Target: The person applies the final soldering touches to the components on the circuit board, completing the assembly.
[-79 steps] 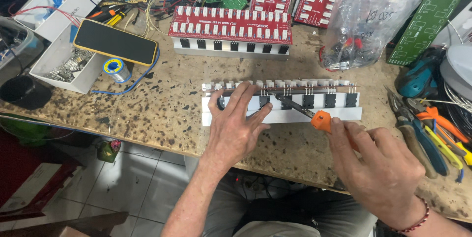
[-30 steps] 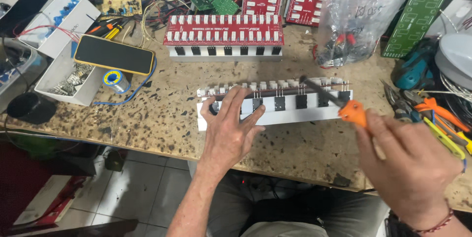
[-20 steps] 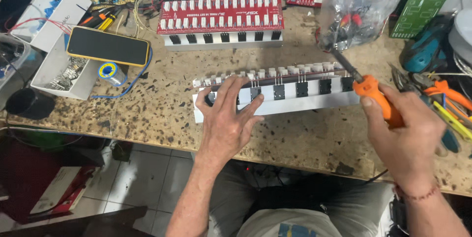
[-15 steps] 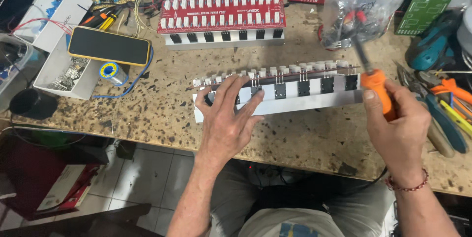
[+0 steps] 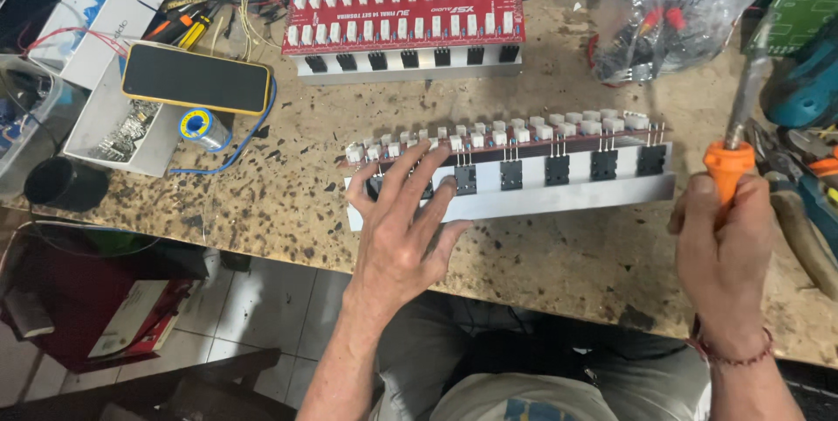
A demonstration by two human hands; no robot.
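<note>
Head view: I look down on a messy work table (image 5: 262,203) with brown spots.
Left hand: my left hand (image 5: 403,233) is spread wide, fingers apart. It lies flat on the left end of the long board.
Right hand: my right hand (image 5: 723,251) is closed tight around the orange handle of the soldering iron (image 5: 738,129). The metal tip points up and away, off the board.
Long board: the long board with a silver metal bar (image 5: 541,185) lies flat near the table's front edge, between my two hands. It has a row of small white blocks on top and black square parts on its front.
How it feels, I think: hard and stiff, and a bit heavy because of the metal bar. It will not bend.
What can break, I think: the thin metal legs of the black parts and the little white blocks look easy to bend or snap.
Where to hold: I would grab the plain silver bar or the ends, not the small parts.
Iron: the tip may be hot, so I would only touch the orange handle.
Nearby: a second red board (image 5: 406,24) sits farther back, a phone in a yellow case (image 5: 196,79) at the left, a clear bag (image 5: 672,11) at the right.
</note>
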